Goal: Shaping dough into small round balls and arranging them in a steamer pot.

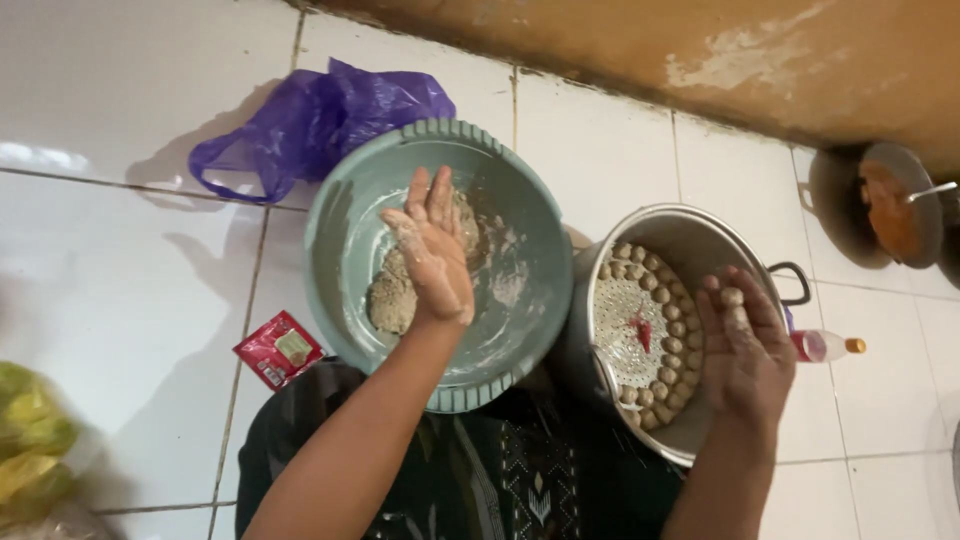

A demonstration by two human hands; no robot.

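My left hand [436, 250] reaches into a grey-green plastic basin [338, 240], fingers together and smeared with dough, resting on the lump of greyish-brown dough [392, 298] inside. My right hand [745, 345] hovers over a metal steamer pot [700, 232], with a small round dough ball [732, 297] at its fingertips. Several rolled balls [672, 312] line the right side of the pot's perforated tray, and a small red piece [638, 330] lies in its middle.
A purple plastic bag [310, 125] lies behind the basin on the white tiled floor. A red sachet [278, 349] sits front left. A small bottle [825, 346] lies right of the pot. A dark pan with orange sauce [890, 205] stands far right. Yellow-green bags [30, 450] lie at the left edge.
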